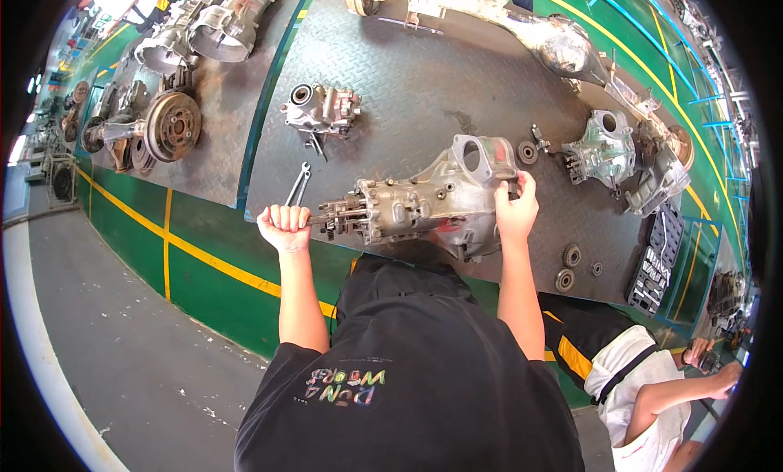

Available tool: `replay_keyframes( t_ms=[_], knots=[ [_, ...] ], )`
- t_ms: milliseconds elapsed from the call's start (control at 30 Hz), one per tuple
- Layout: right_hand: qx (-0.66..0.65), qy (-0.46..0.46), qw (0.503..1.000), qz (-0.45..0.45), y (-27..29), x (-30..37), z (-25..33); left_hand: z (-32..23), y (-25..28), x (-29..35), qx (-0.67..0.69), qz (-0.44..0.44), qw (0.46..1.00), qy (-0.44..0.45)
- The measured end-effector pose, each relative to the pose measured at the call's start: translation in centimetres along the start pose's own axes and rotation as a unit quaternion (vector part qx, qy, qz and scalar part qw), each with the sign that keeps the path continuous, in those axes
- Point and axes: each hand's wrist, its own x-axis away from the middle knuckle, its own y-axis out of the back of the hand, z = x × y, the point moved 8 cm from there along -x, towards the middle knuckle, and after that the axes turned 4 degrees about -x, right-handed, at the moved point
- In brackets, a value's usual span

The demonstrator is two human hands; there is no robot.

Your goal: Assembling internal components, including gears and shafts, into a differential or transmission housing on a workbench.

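A grey metal gearbox (416,209) lies on its side at the table's near edge, its wide bell housing to the right. Gears and shafts stick out of its left end. My left hand (285,227) is closed in a fist around the end of a shaft (316,220) there. On the right, my right hand (516,207) grips the rim of the bell housing with thumb and fingers. Two open-ended wrenches (301,184) lie just beyond my left fist. A round gear (527,152) and a small metal part (539,138) rest past the housing.
The steel table (391,89) holds a smaller housing (320,111) at left and another (602,146) at right. A long axle (489,15) spans the back. Several gears (565,280) and a black tool case (657,256) lie right. Another person (644,378) stands at lower right.
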Motion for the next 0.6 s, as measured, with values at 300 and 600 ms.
replay_keyframes(
  t_ms=[300,600],
  knots=[
    [0.033,0.036,0.999,0.020,-2.6,1.1,3.4,-0.5,8.2,0.3,0.077,-0.030,0.997,0.002],
    [0.089,0.066,0.993,0.034,-3.6,2.7,4.4,1.3,13.2,-0.4,0.135,-0.047,0.990,0.012]
  ],
)
